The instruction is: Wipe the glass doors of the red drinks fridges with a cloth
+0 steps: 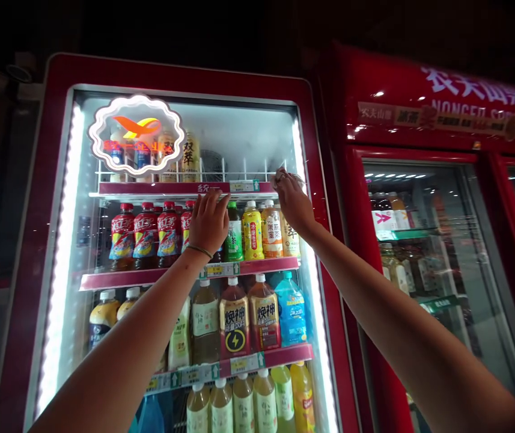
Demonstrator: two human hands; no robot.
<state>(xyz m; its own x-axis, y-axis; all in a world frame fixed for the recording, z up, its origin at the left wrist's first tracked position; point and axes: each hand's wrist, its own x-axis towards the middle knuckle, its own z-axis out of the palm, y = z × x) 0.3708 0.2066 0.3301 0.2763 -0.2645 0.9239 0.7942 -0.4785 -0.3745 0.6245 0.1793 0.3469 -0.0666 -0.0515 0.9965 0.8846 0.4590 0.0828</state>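
Note:
A red-framed drinks fridge [45,198] with a lit glass door [243,132] stands before me. Both my arms reach up to it. My right hand [294,201] has its fingers bent over a crumpled pale cloth [279,177], held against the glass near the upper right side. To its left, my left hand [211,219] rests against the glass, or very near it, with the fingers spread and nothing in them. A thin band [201,250] circles the left wrist. Behind the glass, a green-labelled bottle [234,231] and a yellow bottle [252,231] show between my hands.
A glowing scalloped sign [136,137] sits at the door's upper left. Shelves inside hold rows of bottles, including red-labelled bottles [122,236] and a blue bottle [291,310]. Another red fridge [345,114] stands close on the right. The surroundings are dark.

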